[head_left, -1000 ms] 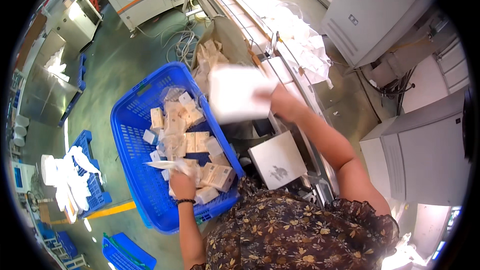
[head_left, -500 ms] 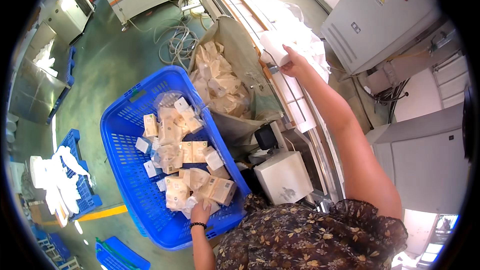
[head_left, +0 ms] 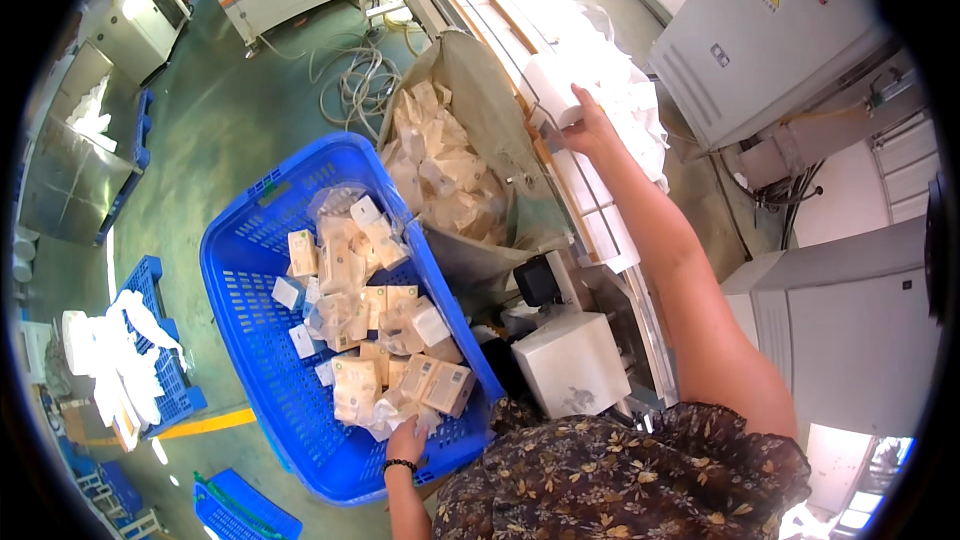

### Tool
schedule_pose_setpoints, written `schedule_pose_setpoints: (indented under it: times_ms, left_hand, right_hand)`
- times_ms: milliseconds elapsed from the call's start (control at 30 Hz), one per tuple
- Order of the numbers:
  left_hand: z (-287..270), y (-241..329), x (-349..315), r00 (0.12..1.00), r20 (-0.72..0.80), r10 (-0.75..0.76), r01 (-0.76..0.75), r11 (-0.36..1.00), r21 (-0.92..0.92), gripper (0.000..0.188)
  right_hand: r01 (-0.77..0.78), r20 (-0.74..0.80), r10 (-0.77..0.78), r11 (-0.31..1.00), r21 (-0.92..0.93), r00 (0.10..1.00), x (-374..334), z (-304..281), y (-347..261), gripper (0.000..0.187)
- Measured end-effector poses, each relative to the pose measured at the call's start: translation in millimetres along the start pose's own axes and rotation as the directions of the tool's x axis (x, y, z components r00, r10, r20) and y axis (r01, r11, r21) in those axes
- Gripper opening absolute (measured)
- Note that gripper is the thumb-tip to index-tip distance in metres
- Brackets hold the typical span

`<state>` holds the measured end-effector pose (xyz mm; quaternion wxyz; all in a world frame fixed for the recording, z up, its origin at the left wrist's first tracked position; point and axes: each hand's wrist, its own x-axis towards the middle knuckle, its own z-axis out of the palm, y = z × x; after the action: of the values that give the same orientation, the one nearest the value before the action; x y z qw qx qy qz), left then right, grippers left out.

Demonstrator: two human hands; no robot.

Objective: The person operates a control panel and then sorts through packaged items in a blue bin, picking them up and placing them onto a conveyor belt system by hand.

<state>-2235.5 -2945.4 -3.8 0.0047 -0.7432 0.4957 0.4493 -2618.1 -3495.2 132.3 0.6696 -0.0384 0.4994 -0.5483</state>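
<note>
My left hand [head_left: 406, 443], with a dark bead bracelet at the wrist, is at the near end of a blue plastic basket [head_left: 232, 315]. Its fingers are closed on crumpled clear plastic film [head_left: 392, 414]. Beside them lie beige-wrapped packs [head_left: 355, 388], several more of which fill the basket's middle among small white boxes [head_left: 288, 292]. My right arm stretches far out over a narrow conveyor [head_left: 592, 192]. There my right hand [head_left: 588, 128] grips a white block [head_left: 550, 90], thumb on top; glare hides its detail. More white pieces lie along the conveyor.
Between basket and conveyor hangs a grey cloth sack [head_left: 490, 110] holding beige wrappers [head_left: 440, 165]. A white box-shaped unit [head_left: 570, 364] stands close to my body. A grey control cabinet [head_left: 765, 35] rises at the far right. Loose hoses [head_left: 355, 85] lie on the green floor, with blue pallets [head_left: 165, 360] at left.
My left hand has drawn back slightly toward me, and the film and packs near it have shifted. My right hand stays on the white block, while white pieces on the conveyor have moved slightly nearer.
</note>
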Motion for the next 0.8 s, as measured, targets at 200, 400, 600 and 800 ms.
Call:
schedule_pose_setpoints:
  times_ms: [200, 400, 600, 800]
  left_hand:
    - [-6.1, 18.2, -2.9, 0.995, 0.074, -0.071, 0.075, 0.995, -0.058, 0.047]
    - [-3.7, 15.4, -9.3, 0.984, 0.137, -0.115, 0.118, 0.993, -0.007, 0.046]
    - [3.5, 11.4, -18.4, 0.987, 0.084, -0.137, 0.144, 0.985, -0.091, 0.046]
    - [-1.2, 7.2, -11.1, 0.990, 0.132, -0.055, 0.062, 0.997, -0.045, 0.047]
  right_hand:
    - [0.054, 0.108, -0.066, 0.992, 0.112, 0.992, 39.1, 36.3, 7.6, 0.062]
    - [0.119, 0.227, -0.148, 0.983, 0.139, 0.963, 112.0, 62.8, -8.0, 0.060]
    - [0.086, -0.088, -0.098, 0.987, -0.134, 0.991, 16.1, 100.9, -5.1, 0.063]
    - [0.408, 0.595, -0.351, 0.912, 0.042, 0.723, -131.0, 80.2, -76.7, 0.064]
